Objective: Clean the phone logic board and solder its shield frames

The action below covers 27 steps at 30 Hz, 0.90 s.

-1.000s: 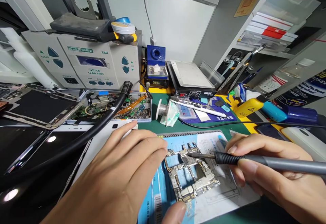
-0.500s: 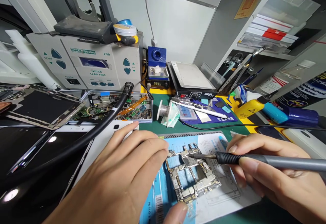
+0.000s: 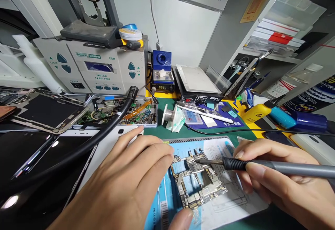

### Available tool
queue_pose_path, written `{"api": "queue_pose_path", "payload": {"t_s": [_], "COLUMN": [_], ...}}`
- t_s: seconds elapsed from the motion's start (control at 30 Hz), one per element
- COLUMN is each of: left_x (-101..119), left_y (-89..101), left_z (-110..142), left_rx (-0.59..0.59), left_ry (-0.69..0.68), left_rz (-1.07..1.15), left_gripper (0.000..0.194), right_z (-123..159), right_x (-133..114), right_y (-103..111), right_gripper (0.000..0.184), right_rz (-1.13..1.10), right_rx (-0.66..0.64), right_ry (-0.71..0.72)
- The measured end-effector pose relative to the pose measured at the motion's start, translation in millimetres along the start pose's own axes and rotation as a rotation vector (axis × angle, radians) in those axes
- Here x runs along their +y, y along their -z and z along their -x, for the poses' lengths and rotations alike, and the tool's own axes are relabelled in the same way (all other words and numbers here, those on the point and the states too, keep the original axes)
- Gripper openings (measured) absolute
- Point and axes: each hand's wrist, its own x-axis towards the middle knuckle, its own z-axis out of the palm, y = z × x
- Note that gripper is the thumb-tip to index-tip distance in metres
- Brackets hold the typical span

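Observation:
A phone circuit board [image 3: 196, 183] lies on a blue-and-white printed sheet [image 3: 230, 202] over the green mat. My left hand [image 3: 123, 184] rests beside it, fingertips pressed to the board's left edge and the thumb at its near corner, pinning it down. My right hand [image 3: 285, 184] is closed round a grey soldering iron [image 3: 274, 166], held like a pen. The iron's tip touches the top middle of the board.
At the back stand a hot-air rework station [image 3: 96, 67], a blue soldering station [image 3: 162, 74] and a heating plate [image 3: 196, 80]. A tray of board scraps [image 3: 123, 113], a solder spool [image 3: 169, 114], a black hose [image 3: 104, 128], phone screens [image 3: 39, 111] at left, and bottles [image 3: 300, 115] at right surround the sheet.
Both hands, the iron and the board keep their places; only the camera view drifted slightly.

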Motion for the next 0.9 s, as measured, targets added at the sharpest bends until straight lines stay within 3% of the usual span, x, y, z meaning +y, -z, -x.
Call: {"api": "queue_pose_path", "payload": {"t_s": [0.2, 0.63, 0.9], "left_x": [3.7, -4.2, -4.6], "left_y": [1.7, -1.0, -0.9], "left_z": [-0.8, 2.5, 1.9], "left_rx": [0.006, 0.021, 0.020], "left_ry": [0.026, -0.030, -0.029], "left_rz": [0.010, -0.002, -0.009], "left_gripper": [0.010, 0.033, 0.037], "right_z": [0.6, -2.4, -5.9], "right_x": [0.9, -2.6, -7.7], "right_y": [0.9, -1.2, -2.0], "right_gripper": [0.008, 0.008, 0.015], "right_rz": [-0.005, 0.027, 0.040], "right_rx": [-0.012, -0.016, -0.007], "right_ry": [0.000, 0.059, 0.050]}}
